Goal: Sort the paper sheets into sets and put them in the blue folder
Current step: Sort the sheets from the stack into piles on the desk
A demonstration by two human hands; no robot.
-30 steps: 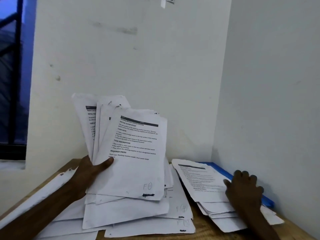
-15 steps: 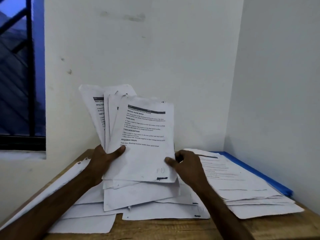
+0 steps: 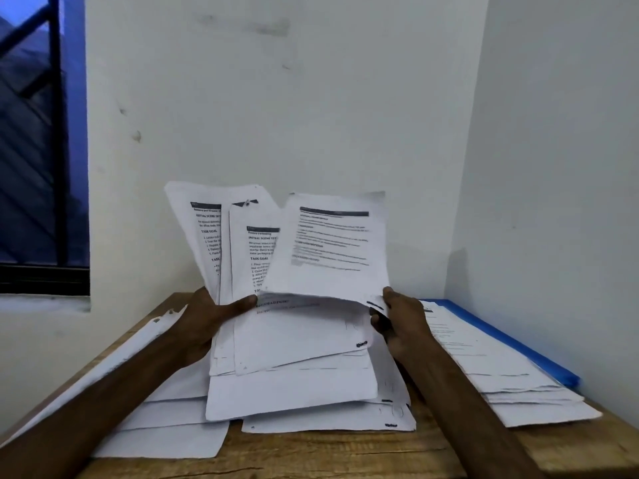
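Observation:
My left hand (image 3: 211, 314) grips a fanned bundle of printed paper sheets (image 3: 242, 257), held upright above the table. My right hand (image 3: 397, 318) pinches the lower right corner of the front sheet (image 3: 332, 250) and holds it lifted away from the bundle, to the right. Below lie several loose sheets (image 3: 294, 388) spread flat on the table. To the right, a sorted stack of sheets (image 3: 501, 371) rests on the blue folder (image 3: 511, 344), whose edge shows along the right wall.
The wooden table (image 3: 328, 454) stands in a corner, with white walls behind and on the right. More sheets (image 3: 114, 354) hang along the table's left edge. A dark barred window (image 3: 41, 150) is at the upper left.
My right hand left the stack on the folder, came to the bundle and took the front sheet by its lower corner. That sheet now peels off to the right.

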